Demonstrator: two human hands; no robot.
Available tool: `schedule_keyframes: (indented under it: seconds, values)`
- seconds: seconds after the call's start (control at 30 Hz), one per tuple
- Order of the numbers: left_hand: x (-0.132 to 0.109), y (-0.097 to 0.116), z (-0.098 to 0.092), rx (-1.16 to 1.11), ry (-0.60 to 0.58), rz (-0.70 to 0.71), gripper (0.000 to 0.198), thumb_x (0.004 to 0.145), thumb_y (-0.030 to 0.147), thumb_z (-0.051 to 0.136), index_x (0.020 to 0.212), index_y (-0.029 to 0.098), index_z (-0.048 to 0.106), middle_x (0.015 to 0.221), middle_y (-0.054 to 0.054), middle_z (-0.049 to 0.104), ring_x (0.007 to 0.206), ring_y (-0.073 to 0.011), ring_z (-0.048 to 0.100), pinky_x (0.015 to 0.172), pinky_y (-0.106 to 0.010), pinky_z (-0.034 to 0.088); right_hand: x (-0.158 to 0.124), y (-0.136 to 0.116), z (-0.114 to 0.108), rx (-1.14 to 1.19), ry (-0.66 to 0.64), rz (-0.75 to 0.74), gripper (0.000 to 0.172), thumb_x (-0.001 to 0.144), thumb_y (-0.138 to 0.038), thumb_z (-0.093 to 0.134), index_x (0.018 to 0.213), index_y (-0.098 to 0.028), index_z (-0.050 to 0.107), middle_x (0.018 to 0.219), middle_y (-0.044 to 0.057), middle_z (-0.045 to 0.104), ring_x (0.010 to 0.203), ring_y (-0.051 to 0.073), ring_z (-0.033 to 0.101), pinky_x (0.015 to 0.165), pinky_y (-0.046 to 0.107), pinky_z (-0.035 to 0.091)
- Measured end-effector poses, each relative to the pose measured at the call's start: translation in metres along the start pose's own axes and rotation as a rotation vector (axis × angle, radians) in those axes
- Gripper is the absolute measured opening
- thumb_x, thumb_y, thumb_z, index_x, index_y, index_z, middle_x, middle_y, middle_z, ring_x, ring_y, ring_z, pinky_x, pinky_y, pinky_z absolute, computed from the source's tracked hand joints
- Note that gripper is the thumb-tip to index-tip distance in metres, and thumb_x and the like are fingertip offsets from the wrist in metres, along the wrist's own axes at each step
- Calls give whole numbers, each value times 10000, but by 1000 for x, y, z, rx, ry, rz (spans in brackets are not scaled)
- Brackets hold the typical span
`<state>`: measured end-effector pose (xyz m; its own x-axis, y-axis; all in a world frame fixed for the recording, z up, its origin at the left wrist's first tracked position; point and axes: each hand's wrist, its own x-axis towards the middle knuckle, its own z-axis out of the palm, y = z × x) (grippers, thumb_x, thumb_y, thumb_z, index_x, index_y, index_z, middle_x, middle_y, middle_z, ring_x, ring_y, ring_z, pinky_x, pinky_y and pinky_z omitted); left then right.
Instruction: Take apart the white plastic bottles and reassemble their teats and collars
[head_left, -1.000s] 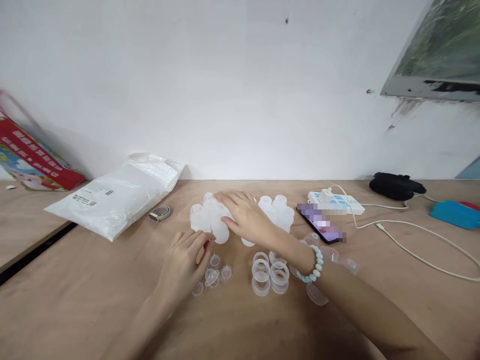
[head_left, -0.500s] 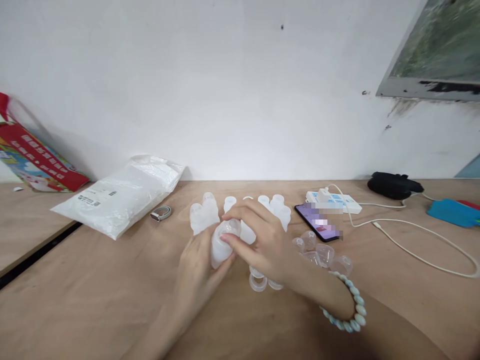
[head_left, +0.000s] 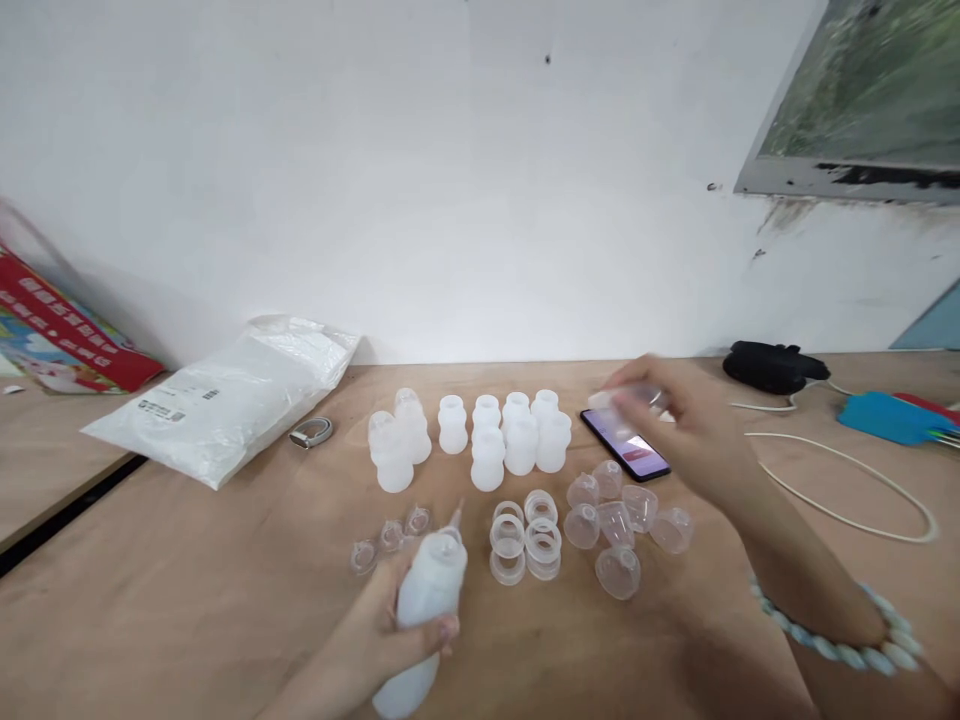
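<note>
My left hand point(head_left: 390, 635) is wrapped round a translucent white plastic bottle point(head_left: 420, 605) with a small nozzle piece in its neck, low at the front of the wooden table point(head_left: 187, 580). My right hand point(head_left: 686, 425), blurred by motion, hovers over a phone point(head_left: 626, 445) at the right; its fingers seem to pinch a small clear piece. Several upright white bottles point(head_left: 487, 440) stand in a group at the middle. In front of them lie clear rings point(head_left: 525, 540), clear caps point(head_left: 619, 525) and small nozzle inserts point(head_left: 390, 535).
A white plastic bag point(head_left: 225, 400) and a small metal ring point(head_left: 311, 432) lie at the left, a red printed box point(head_left: 67, 335) beyond. At the right are a white cable point(head_left: 862, 480), a black object point(head_left: 776, 367) and a blue item point(head_left: 892, 418). A gap point(head_left: 67, 510) splits the tabletop at left.
Both hands had met on one bottle at the middle. The left hand has since drawn that bottle toward me, and the right hand has swung right, over the phone.
</note>
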<state>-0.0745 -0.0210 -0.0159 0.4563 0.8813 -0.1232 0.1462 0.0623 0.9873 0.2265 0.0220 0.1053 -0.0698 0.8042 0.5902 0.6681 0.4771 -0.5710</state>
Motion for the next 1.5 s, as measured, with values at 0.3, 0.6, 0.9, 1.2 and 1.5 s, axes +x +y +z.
schedule_keyframes:
  seconds: [0.3,0.6,0.9,1.2,1.5]
  values:
    - [1,5,-1,-60,12,142,491,781,472,728,1163,232,535,917,-38,626,797,-203,596,696,-319,494,-82,41,41,-456,-573,-231,294,654,-262,845,899,-214,690,1033,87,678,992,330,602,834,477,474]
    - [20,31,25,250,99,221,393,796,348,692,1157,241,579,966,-30,678,869,-229,618,769,-327,492,-72,32,43,-313,-461,-97,505,755,-257,768,1215,-220,562,1166,113,610,1080,316,563,880,449,469]
    - [40,43,50,250,67,233,321,720,145,695,1016,204,587,979,-20,693,861,-205,615,769,-295,462,-57,-23,85,126,-381,211,363,625,-422,815,786,-197,580,528,-76,458,517,122,444,508,242,286]
    - [24,32,48,-493,-537,35,637,613,590,829,974,189,490,667,41,534,526,-58,410,505,-177,305,-58,-5,54,593,-676,-132,638,835,-428,694,1413,-323,446,1252,68,576,1091,234,563,916,377,473]
    - [25,31,57,-233,-183,221,535,734,237,733,1018,267,280,875,44,486,649,-75,436,614,-211,357,-53,27,59,438,-431,105,1124,776,-547,732,1556,-368,-56,1590,120,232,1426,334,295,1113,587,303]
